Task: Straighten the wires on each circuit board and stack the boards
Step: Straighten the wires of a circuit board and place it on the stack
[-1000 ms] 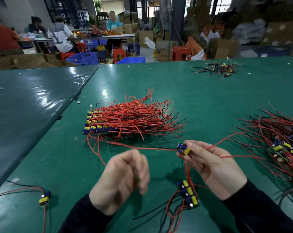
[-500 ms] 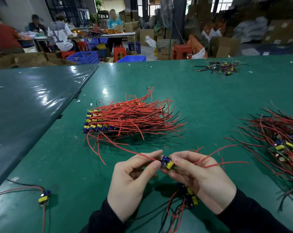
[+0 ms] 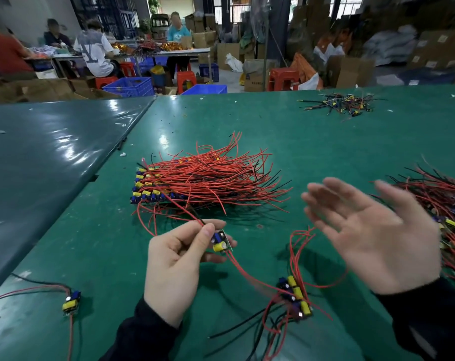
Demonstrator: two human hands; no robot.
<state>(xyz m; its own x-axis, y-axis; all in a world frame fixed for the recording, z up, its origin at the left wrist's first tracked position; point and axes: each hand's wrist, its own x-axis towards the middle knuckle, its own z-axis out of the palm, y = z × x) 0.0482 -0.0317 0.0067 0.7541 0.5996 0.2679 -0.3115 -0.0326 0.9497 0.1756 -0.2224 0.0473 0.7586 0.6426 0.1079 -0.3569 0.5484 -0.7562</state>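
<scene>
Head view only. Green table is seen from above, covered with a glossy mat; a second, darker table adjoins it on the left.

Left hand is held low over the table, near centre. A small circuit board is pinched between its thumb and curled fingers; a yellow part and a blue part are carried on the board. Red wire is seen trailing from the board down and right toward a small cluster of boards lying on the table below the right hand, with red and black leads tangled around it.

Right hand is raised above the table, palm showing, fingers straight and spread, nothing held. It is motion-blurred.

Stacked boards are laid in rows behind the left hand, their red wires fanned out to the right in one rough direction. An unsorted heap of boards and wires is seen at the right edge, partly hidden by the right hand. 1 single board lies apart at lower left, its red and black leads running toward the left edge. A small dark pile of wire pieces is noted at the far side of the table.

Background: several seated people at a worktable, blue crates, red stools, cardboard boxes.
</scene>
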